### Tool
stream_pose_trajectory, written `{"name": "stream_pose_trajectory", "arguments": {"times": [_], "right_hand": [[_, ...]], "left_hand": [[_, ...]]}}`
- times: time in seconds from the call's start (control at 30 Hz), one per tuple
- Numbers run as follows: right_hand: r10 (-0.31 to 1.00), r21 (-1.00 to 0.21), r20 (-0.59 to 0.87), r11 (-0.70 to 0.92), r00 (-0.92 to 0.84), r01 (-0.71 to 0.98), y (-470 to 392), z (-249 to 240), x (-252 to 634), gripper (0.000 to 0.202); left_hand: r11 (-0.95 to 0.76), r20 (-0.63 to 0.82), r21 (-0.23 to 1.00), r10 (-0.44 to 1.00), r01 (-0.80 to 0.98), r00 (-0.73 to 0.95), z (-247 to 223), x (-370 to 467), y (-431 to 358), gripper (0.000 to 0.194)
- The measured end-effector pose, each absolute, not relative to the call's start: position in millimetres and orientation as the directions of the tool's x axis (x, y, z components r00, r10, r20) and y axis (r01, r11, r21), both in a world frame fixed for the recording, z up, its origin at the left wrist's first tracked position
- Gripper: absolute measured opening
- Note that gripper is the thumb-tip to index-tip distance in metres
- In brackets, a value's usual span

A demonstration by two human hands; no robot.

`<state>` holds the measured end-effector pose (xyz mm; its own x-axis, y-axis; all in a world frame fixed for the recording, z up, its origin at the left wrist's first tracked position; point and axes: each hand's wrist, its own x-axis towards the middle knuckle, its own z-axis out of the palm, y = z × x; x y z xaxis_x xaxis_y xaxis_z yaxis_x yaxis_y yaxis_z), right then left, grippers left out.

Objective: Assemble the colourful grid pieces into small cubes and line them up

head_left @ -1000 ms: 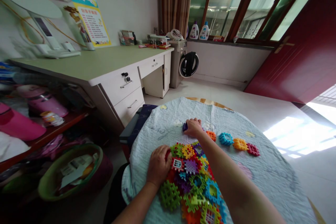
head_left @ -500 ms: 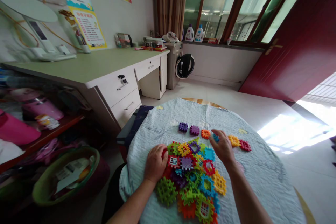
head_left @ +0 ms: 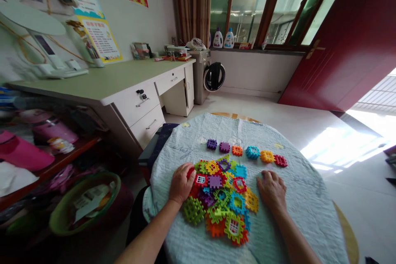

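Note:
A pile of colourful plastic building tiles [head_left: 221, 194] lies on the cloth-covered round table [head_left: 278, 231]. My left hand [head_left: 182, 182] rests at the pile's left edge, fingers closed round a red piece [head_left: 191, 171]. To the right of the pile, my right hand [head_left: 272, 189] lies on the cloth with its fingers spread, holding nothing. Beyond the pile runs a row of small blocks: dark blue [head_left: 212, 144], purple [head_left: 224, 147], orange [head_left: 237, 151], light blue [head_left: 253, 152], yellow [head_left: 267, 156] and red [head_left: 281, 161].
A green-topped desk [head_left: 123, 78] stands at the left, with a washing machine [head_left: 201, 74] beyond it. A bin [head_left: 55, 214] and a shelf [head_left: 83, 144] are at lower left. A dark stool [head_left: 154, 142] touches the table's left side.
My right hand has let go of the light blue block in the row and come back towards me, down onto the cloth. My left hand stays by the pile. The view has shifted slightly.

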<state>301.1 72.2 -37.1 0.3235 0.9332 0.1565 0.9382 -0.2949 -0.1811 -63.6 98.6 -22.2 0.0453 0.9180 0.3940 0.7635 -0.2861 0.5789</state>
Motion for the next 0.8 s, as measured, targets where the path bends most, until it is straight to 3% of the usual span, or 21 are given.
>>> {"name": "stream_pose_trajectory", "arguments": {"times": [0.8], "right_hand": [[0.934, -0.126, 0.128, -0.319, 0.334, 0.939, 72, -23, 292, 0.033]], "left_hand": [[-0.298, 0.378, 0.551, 0.922, 0.78, 0.085, -26, -64, 97, 0.025]]}}
